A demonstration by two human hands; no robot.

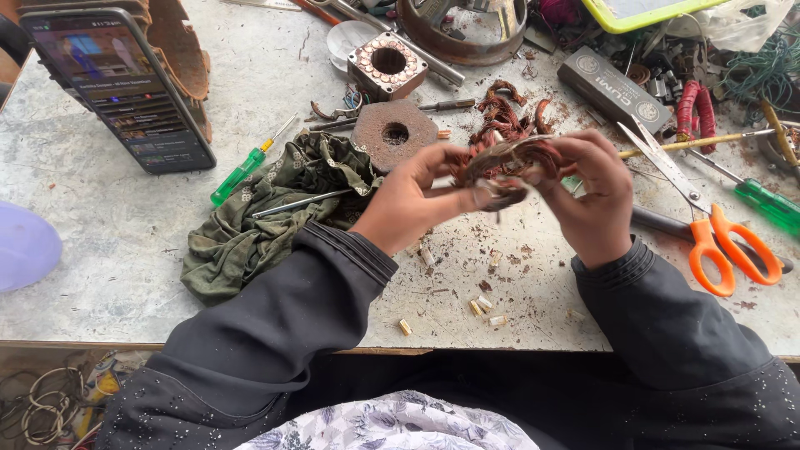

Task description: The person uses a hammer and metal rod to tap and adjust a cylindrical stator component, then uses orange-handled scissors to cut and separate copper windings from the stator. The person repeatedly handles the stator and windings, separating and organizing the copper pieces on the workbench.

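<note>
Hands meet above the middle of a worn grey workbench, both closed on one bundle of copper wire that is held in the air between them, clear of the bench top. The left hand comes in from the lower left with its fingers curled under the bundle and its thumb pressed along the near edge; the right hand grips the other end, fingers wrapped over the top and thumb tucked against the coil. The wire is reddish-brown, bent into a rough loop, with pale strips showing among the strands. Behind it on the bench lies a loose heap of the same copper wire. Just left of the left hand a crumpled green cloth lies with a thin metal rod across it, a green-handled screwdriver beside it and a rusty round plate with a centre hole at its far edge. A square laminated block sits farther back. Orange-handled scissors lie to the right of the right hand, close to its wrist. A phone leans at the far left with its screen lit. Small pale tube-like scraps are scattered on the bench below the hands.
</note>
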